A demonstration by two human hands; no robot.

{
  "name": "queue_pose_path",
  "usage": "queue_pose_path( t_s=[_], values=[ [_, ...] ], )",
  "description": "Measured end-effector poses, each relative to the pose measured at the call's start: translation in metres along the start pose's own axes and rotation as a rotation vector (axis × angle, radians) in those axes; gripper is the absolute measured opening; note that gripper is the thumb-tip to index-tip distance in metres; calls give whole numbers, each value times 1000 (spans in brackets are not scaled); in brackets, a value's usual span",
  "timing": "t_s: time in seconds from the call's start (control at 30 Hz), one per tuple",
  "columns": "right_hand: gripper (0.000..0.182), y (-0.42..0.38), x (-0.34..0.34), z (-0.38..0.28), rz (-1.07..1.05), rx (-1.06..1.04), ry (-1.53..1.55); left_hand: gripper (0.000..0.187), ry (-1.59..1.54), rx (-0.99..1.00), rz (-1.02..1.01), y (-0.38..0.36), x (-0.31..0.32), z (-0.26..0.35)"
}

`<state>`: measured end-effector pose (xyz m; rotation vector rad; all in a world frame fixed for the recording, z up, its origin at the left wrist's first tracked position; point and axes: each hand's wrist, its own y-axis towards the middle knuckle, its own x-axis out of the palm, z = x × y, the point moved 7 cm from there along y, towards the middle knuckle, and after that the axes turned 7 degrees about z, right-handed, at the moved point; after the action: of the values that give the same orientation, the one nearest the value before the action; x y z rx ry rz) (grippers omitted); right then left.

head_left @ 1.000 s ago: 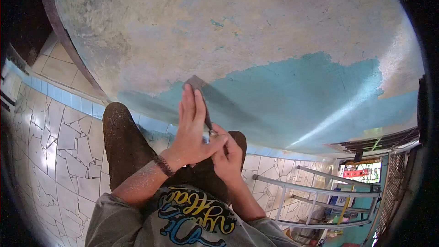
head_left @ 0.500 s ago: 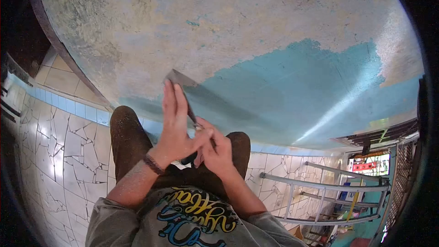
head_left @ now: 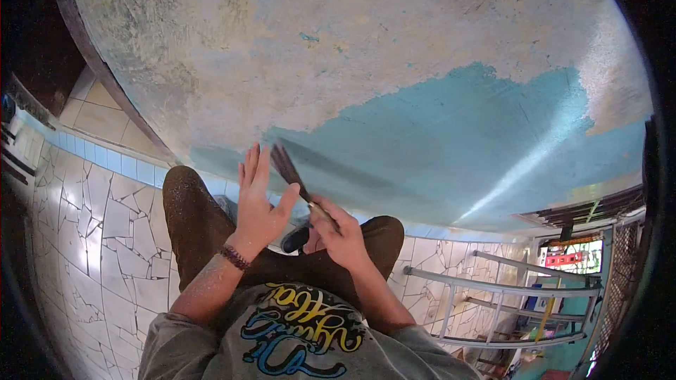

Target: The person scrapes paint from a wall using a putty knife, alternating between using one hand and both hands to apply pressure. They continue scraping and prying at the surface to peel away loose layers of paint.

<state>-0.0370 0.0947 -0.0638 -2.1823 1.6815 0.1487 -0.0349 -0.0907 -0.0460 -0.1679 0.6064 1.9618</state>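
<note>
My right hand point(head_left: 339, 236) is closed around the handle of a paint scraper point(head_left: 285, 165), whose dark metal blade points up and left, blurred by motion. The blade overlaps the lower wall in this view. Just left of it, my left hand point(head_left: 258, 212) is open with its fingers stretched out, apart from the blade. A beaded bracelet point(head_left: 235, 257) circles the left wrist. In front stands a wall with pale, stripped, patchy plaster point(head_left: 422, 21) above and light blue paint point(head_left: 458, 134) below, a ragged edge between them.
My bent knees point(head_left: 184, 193) are close to the wall's foot. An aluminium ladder point(head_left: 493, 285) lies at the right on the cracked-pattern tile floor point(head_left: 127, 225). A doorway edge point(head_left: 105, 74) borders the wall at left, and blue tiles point(head_left: 109, 160) run below it.
The scraper's blade has dropped from the plaster edge and turned more edge-on. My left hand has come off the blade and moved down, while the right hand has shifted slightly right.
</note>
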Motion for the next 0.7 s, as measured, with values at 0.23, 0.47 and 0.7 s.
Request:
queue_pose_path(
  t_s=[0.23, 0.47, 0.7],
  values=[
    [38, -28, -30, -31, 207, -289, 101, 83, -141, 127, -120, -7, 49, 43],
    [36, -24, -39, -47, 171, -222, 6, 82, -165, 144, -144, -3, 60, 54],
    [36, -16, -43, -52, 163, -289, -111, 81, -239, 31, -101, 1, 56, 58]
  ],
)
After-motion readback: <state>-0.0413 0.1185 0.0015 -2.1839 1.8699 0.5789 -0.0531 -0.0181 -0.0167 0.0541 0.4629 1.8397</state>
